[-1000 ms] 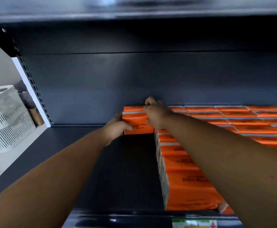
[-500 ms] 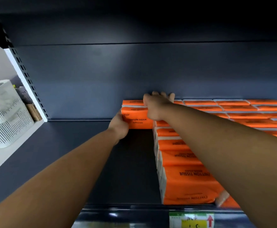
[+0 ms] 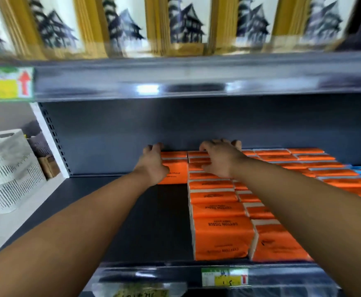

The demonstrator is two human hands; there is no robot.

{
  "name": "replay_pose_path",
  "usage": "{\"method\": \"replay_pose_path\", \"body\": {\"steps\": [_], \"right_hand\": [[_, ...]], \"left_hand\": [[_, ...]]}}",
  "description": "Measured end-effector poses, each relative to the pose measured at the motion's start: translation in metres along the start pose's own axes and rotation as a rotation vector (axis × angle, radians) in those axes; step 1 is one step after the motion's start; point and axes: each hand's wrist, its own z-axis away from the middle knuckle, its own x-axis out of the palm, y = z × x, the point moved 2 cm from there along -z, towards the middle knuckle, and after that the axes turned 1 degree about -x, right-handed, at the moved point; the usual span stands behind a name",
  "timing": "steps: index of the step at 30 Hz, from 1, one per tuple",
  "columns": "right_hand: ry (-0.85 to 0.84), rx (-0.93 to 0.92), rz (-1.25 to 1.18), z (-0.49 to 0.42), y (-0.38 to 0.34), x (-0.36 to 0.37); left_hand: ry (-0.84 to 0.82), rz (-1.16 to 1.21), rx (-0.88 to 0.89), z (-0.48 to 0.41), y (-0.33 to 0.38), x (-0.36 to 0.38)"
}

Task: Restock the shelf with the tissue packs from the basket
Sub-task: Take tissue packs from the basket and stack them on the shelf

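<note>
Head view is showing the dark shelf (image 3: pixel 149 221) filling from the right with rows of orange packs (image 3: pixel 220 232). One pack (image 3: pixel 176 168) is sitting at the back, centre frame, just left of them, long axis running left-right. The nearer left hand (image 3: pixel 153 166) is gripping its left end, while the right hand (image 3: pixel 220 159) is resting spread-fingered on neighbouring packs, holding nothing.
</note>
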Motion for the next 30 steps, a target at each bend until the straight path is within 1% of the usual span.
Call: {"method": "replay_pose_path", "body": {"steps": [4,7,10,13,17,22,26,30], "right_hand": [[0.019,-0.008,0.019,0.034,0.002,-0.016],[0.024,-0.011,0.055,0.062,0.005,-0.028],[0.046,0.014,0.055,0.091,0.012,-0.032],[0.028,0.048,0.036,0.122,0.021,-0.035],[0.009,0.071,0.016,0.162,0.033,-0.044],[0.024,0.089,0.012,0.210,0.045,-0.047],[0.027,0.124,-0.044,0.245,0.046,-0.031],[-0.026,0.147,-0.070,0.279,0.044,-0.001]], "left_hand": [[-0.045,-0.121,0.095,0.028,0.031,-0.012],[-0.074,-0.157,0.148,0.055,0.050,-0.012],[-0.094,-0.234,0.163,0.084,0.061,-0.001],[-0.115,-0.329,0.177,0.110,0.070,0.013],[-0.145,-0.267,0.224,0.145,0.091,0.018],[-0.145,-0.219,0.306,0.184,0.118,0.028],[-0.134,-0.162,0.345,0.210,0.132,0.042],[-0.191,-0.193,0.364,0.237,0.122,0.072]]}}
